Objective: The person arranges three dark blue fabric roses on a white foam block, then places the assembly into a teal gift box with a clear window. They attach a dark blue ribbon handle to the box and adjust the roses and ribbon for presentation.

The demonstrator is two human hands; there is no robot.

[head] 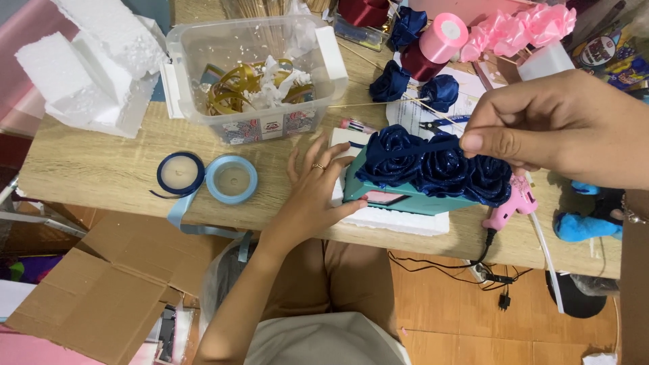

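Fig.: L hand, fingers spread open, is bracing the teal box at its L end on the surface. R hand, fingers pinched shut, is gripping a navy ribbon strip lying lengthwise over the roses, just L of it.

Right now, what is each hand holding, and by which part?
The left hand steadies the teal box by its left end. The right hand pinches a dark blue ribbon strip at its right end, above the roses.
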